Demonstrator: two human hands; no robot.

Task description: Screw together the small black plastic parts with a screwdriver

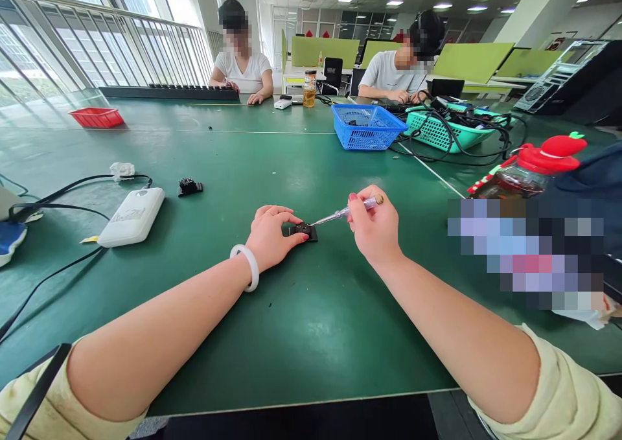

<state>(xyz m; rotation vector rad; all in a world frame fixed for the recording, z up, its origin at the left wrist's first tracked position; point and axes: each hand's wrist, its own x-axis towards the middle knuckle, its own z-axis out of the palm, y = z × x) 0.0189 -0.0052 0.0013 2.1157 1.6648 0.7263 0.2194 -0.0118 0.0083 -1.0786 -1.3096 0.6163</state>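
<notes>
On the green table, my left hand (272, 234) pinches a small black part (305, 231) between thumb and fingers and keeps it against the tabletop. My right hand (373, 223) grips a screwdriver (343, 212) with a clear handle and a thin metal shaft. Its tip points down to the left and meets the top of the black part, though the exact contact is too small to make out. Another small black part (189, 186) lies apart, to the left and farther back.
A white power bank (133, 218) with black cables lies at the left. Farther back stand a red tray (97, 117), a blue basket (368, 129) and a green basket (435, 131) of cables. A red-lidded bottle (529, 164) is at the right. Two people sit across the table.
</notes>
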